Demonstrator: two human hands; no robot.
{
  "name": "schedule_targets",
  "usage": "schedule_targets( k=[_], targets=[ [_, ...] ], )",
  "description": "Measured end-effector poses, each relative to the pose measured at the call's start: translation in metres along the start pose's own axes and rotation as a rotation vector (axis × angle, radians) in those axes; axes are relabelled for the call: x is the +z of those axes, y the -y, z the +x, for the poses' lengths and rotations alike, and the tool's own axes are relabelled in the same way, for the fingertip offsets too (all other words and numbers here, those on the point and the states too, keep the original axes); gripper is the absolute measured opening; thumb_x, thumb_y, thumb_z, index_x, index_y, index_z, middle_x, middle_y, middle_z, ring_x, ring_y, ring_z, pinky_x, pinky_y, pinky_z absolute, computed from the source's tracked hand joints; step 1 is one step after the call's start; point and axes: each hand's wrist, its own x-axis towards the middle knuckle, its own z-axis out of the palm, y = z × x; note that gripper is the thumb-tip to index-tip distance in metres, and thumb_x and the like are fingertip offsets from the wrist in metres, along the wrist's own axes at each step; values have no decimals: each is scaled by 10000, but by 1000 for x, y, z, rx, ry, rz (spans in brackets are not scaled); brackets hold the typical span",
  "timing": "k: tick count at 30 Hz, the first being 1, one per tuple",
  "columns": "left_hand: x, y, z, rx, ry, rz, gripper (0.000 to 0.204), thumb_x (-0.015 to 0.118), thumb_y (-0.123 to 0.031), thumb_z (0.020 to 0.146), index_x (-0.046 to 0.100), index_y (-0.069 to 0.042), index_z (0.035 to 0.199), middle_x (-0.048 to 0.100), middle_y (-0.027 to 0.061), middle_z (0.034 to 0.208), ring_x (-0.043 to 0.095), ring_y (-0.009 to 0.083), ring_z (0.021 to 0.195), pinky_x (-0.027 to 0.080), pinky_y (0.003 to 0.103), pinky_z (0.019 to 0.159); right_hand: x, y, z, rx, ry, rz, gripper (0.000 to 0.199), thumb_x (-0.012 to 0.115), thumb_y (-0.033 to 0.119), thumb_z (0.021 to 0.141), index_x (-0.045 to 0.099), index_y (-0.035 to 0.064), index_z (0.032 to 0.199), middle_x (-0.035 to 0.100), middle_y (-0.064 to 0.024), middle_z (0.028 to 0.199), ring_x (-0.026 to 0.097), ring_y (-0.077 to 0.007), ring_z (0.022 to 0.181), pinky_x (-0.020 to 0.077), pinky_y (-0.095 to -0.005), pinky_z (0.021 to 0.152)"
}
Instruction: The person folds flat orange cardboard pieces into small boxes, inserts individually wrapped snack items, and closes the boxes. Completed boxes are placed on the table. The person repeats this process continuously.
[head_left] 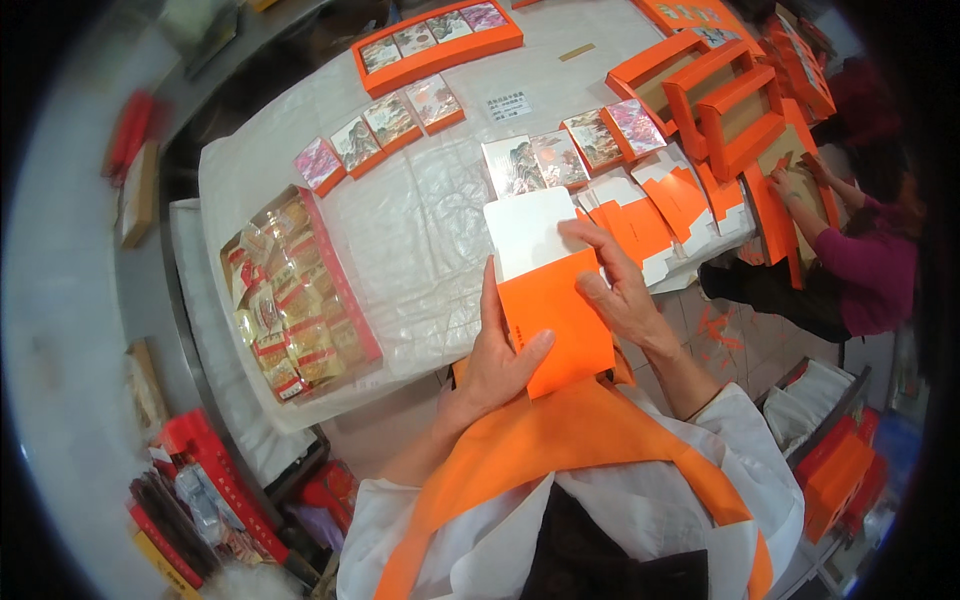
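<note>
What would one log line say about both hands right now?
left hand: holds orange cardboard box blank | right hand: folds its white flap | nearby: tray of wrapped pastries, flat blanks stack

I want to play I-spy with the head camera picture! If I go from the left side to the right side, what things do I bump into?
Tray of wrapped snacks → left hand → orange card being folded → right hand → stack of flat orange blanks → another person in a magenta sleeve.
</note>
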Motion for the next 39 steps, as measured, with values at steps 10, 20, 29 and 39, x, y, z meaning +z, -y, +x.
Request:
schedule_targets(
  k=[10,20,29,39],
  targets=[
    [-16,-5,2,-105,-18,119,186,542,-46,836,491,13,1005,487,135,1150,495,154,1032,402,272,868,3,7,-19,32,52,291,264,441,34,848,564,-22,1074,518,-153,1187,475,-196,1104,416,-315,912],
    [3,-22,1,313,-129,-78,214,640,34,732,504,-15,889,528,152,1113,528,225,1008,425,320,868,2,22,-23,-115,125,462,347,381,-91,640,448,13,965,439,-203,1247,474,-272,1152,404,-391,973],
    [2,-39,0,82,-144,-44,197,596,3,793,551,4,985,567,128,1053,569,191,925,449,280,810,7,38,-25,195,-35,605,152,399,-6,829,467,9,964,496,-178,1140,536,-222,1002,419,-349,911],
    [-13,-22,-5,92,-84,28,141,504,-17,863,599,24,958,592,124,1033,560,165,922,450,280,790,8,25,-30,170,45,412,153,390,57,910,528,-3,940,568,-124,1047,523,-166,1000,406,-306,894]
  ],
)
